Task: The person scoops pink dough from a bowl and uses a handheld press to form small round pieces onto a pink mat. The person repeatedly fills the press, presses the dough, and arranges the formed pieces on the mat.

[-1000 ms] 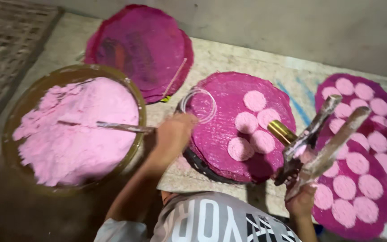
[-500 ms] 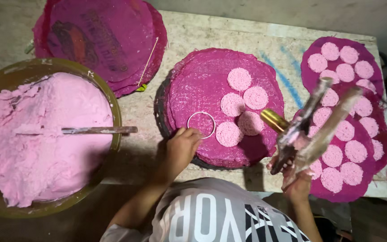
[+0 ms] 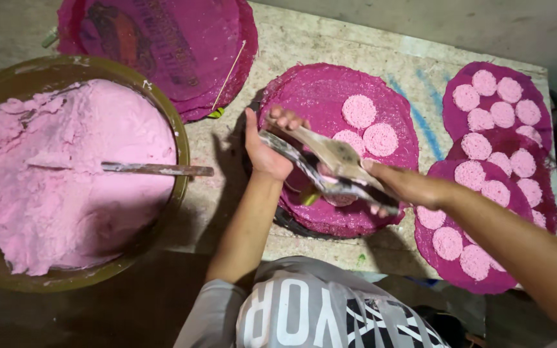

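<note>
- A hinged metal press [image 3: 330, 164] is hovering over the middle magenta mat [image 3: 317, 96], which is carrying pink round cakes [image 3: 359, 111].
- The left hand [image 3: 267, 145] is clasping the press's far end, fingers curled.
- The right hand [image 3: 400, 185] is gripping its handles closed.
- The brown bowl [image 3: 178, 138] on the bench [image 3: 330, 45] is holding pink dough [image 3: 53, 180] and a stick [image 3: 156, 169].

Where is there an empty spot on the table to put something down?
Bare table shows behind the middle pink mat, and a strip with blue marks lies between that mat and the right mats. The big bowl fills the left, and both hands crowd the middle mat's front.
</note>
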